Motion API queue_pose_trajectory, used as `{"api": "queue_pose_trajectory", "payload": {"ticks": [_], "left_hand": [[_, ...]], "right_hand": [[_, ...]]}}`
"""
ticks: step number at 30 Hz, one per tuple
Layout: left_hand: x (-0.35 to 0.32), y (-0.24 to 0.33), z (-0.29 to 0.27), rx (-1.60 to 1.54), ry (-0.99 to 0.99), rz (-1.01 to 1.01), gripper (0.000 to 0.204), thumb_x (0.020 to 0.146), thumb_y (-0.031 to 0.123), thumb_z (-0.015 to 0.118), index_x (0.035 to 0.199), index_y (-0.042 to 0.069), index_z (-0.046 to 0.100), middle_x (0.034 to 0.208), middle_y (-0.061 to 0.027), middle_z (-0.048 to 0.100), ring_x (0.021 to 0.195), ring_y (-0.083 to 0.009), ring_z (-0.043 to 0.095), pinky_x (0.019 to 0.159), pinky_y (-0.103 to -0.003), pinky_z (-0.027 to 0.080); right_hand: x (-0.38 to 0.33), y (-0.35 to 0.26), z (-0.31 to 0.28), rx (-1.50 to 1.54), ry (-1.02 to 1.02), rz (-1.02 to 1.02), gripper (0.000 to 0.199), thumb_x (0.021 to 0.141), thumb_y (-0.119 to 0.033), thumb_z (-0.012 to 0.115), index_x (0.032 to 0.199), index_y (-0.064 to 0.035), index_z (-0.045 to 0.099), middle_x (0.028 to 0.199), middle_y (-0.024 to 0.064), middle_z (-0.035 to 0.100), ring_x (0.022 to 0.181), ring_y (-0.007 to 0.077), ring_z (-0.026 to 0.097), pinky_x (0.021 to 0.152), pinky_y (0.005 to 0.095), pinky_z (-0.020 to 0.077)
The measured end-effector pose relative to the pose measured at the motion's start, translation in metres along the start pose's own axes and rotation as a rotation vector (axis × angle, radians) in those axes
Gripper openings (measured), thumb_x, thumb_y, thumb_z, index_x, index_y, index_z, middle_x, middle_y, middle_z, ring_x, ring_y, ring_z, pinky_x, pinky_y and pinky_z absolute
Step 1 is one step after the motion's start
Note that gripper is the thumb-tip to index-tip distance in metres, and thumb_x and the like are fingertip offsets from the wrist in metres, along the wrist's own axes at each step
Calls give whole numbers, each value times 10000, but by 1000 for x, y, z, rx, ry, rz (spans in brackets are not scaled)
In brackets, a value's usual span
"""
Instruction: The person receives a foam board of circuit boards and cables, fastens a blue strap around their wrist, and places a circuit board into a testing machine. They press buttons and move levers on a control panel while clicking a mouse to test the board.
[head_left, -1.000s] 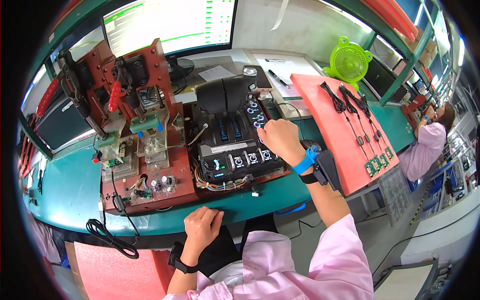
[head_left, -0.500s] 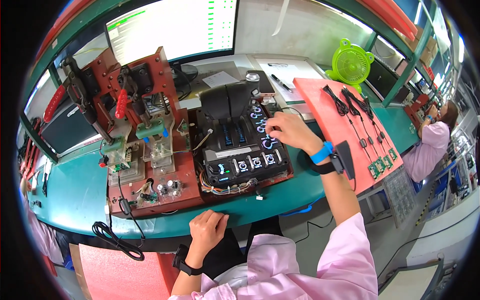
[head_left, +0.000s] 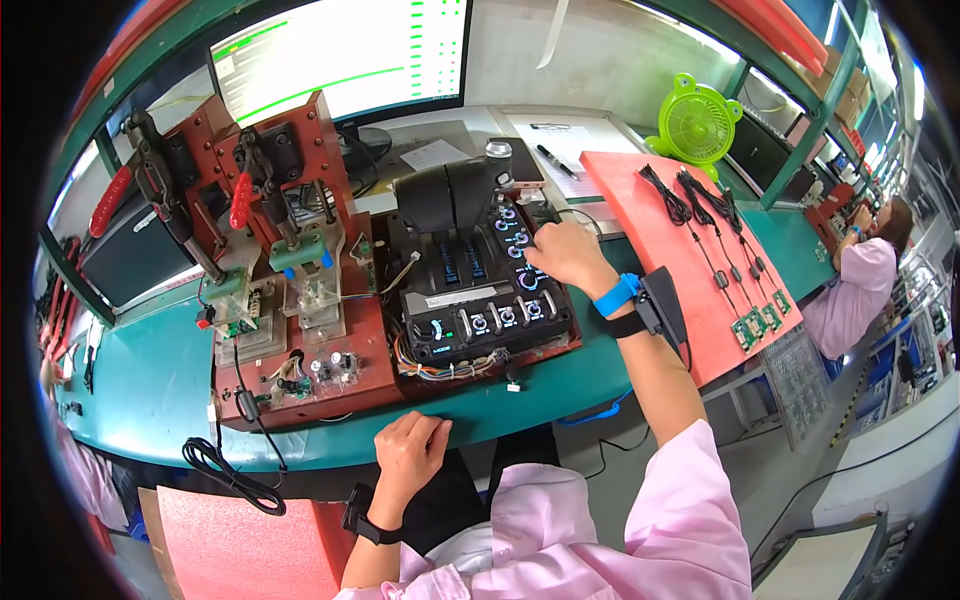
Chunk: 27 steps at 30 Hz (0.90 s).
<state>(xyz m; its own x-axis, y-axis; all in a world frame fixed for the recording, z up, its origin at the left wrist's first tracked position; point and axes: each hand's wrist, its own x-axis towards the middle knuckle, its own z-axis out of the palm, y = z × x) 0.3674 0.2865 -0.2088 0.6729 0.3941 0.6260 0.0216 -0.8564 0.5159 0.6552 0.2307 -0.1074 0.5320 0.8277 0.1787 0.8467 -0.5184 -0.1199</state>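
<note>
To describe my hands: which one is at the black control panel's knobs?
Your right hand, with the blue wristband; the left hand is at the front edge of the green table, apart from the panel.

The control panel (head_left: 485,313) looks matt plastic, the benchtop (head_left: 150,370) smooth and glossy.

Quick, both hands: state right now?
Left hand: loosely closed at the green workbench, nothing visibly held.
Right hand: curled at round lit knobs on the black control panel; grip cannot be told.

A green-topped workbench (head_left: 150,360) carries a red metal fixture (head_left: 368,342). To its right lies a flat pink foam sheet (head_left: 695,272), overhanging the front edge.
</note>
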Motion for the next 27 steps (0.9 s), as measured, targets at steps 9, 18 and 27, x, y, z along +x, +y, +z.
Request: {"api": "queue_pose_trajectory", "payload": {"ticks": [9,18,27], "left_hand": [[2,3,1,7,-13,-7,125,686,31,639,632,28,526,547,-99,467,464,-270,463,429,-334,354],[8,71,-12,-204,35,482,112,668,69,658,718,107,565,668,-18,532,573,-203,536,548,-313,445],[78,132,13,305,-182,595,214,679,240,600,852,118,570,946,-87,509,729,-220,543,686,-362,412]], "right_hand": [[-31,-10,-13,664,369,-120,79,770,-75,550,819,-28,590,647,39,562,557,106,523,497,239,410],[-74,-85,-13,1183,-87,-434,146,796,-137,565,787,6,591,643,24,566,546,69,495,482,225,375],[-89,-148,13,685,58,-579,148,756,-176,591,716,-36,564,683,114,578,568,258,562,524,344,441]]}}
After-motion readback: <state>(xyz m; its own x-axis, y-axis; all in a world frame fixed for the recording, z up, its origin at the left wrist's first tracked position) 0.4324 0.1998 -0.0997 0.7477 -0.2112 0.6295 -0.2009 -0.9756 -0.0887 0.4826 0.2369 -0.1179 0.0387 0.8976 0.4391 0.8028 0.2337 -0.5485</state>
